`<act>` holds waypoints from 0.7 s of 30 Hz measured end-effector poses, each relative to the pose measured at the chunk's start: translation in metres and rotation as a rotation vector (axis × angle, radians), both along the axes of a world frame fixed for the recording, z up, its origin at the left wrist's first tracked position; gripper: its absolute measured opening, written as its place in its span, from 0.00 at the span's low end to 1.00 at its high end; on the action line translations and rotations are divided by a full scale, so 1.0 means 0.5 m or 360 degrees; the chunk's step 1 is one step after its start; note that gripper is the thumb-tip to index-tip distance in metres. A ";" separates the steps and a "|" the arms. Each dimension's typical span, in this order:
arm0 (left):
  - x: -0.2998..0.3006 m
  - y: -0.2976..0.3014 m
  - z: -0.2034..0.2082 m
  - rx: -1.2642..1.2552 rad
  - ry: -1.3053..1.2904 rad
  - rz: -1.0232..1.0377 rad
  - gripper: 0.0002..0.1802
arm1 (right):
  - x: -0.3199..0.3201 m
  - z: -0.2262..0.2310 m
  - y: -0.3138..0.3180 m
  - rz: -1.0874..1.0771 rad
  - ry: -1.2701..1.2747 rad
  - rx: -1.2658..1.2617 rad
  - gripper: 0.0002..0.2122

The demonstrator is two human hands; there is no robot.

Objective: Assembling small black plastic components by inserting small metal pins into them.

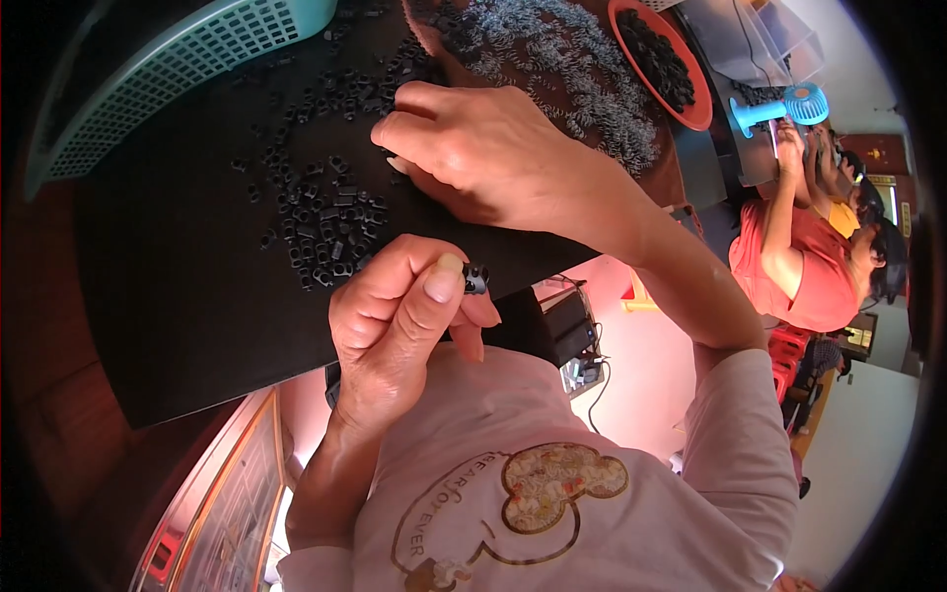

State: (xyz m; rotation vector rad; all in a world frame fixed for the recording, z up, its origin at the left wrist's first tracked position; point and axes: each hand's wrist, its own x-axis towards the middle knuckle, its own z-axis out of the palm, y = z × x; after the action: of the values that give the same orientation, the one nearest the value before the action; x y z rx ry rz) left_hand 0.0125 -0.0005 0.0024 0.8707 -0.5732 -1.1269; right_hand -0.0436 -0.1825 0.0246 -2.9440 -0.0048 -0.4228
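Note:
My left hand [395,316] is closed, pinching a small black plastic piece with holes [476,278] between thumb and fingers, just off the table's near edge. My right hand [473,148] is over the dark table with its fingers curled and the thumb tucked below them. Whatever is in those fingers, if anything, is hidden. Beneath and left of it lie many loose small black plastic pieces [321,222] of a similar look. Beyond my right wrist spreads a heap of small metal coil springs [552,59] on a brown sheet [669,183].
A green slotted plastic basket [187,79] stands at the far left of the black table [197,316]. At the far right are a red bowl [702,111] of black parts, a clear plastic bin [740,44] and a blue fan [804,104]. Other people [799,266] sit to the right.

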 end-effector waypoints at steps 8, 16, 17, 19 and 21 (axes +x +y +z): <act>-0.001 0.003 -0.001 -0.0028 -0.0016 0.0011 0.13 | -0.003 0.012 0.011 -0.0044 0.0059 -0.0033 0.06; -0.004 0.004 0.005 0.0013 -0.0026 0.0029 0.14 | -0.007 0.015 0.016 -0.0037 0.0117 -0.0020 0.08; -0.003 0.004 0.004 0.0013 -0.0027 0.0030 0.14 | -0.008 0.016 0.018 -0.0024 0.0130 -0.0015 0.08; -0.001 0.006 0.001 0.0013 -0.0050 0.0017 0.15 | -0.008 0.014 0.019 -0.0020 0.0125 -0.0013 0.08; 0.000 0.007 0.002 0.0018 -0.0055 0.0014 0.15 | -0.008 0.014 0.019 -0.0018 0.0119 -0.0010 0.08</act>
State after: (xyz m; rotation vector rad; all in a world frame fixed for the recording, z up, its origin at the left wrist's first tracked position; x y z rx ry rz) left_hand 0.0125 0.0032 0.0033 0.9030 -0.5913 -1.1101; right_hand -0.0478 -0.1730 0.0315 -2.9654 0.0199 -0.3144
